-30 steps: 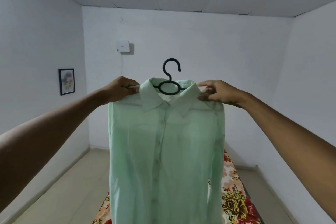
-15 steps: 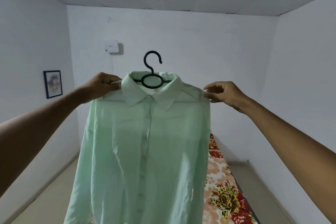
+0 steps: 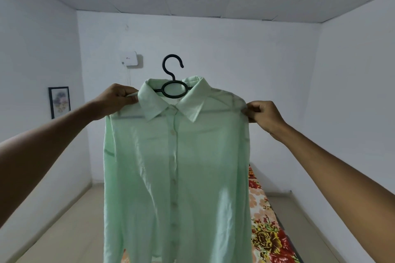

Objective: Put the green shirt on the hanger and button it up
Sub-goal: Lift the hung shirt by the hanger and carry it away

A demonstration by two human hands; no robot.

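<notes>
While both hands' fingers [image 3: 128, 97] pinch its shoulders, sheer green shirt [image 3: 175, 166] drapes black hanger [image 3: 173, 83].

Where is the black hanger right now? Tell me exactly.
In the head view the black hanger sits centre frame inside the green shirt's collar, its hook rising above it.

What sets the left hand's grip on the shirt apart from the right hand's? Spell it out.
The left hand grips the green shirt close beside the collar; the right hand pinches it out at the shoulder's end. The left hand sits higher in the picture than the right hand. Both hold the shirt up on the black hanger, fingers curled on fabric.
</notes>
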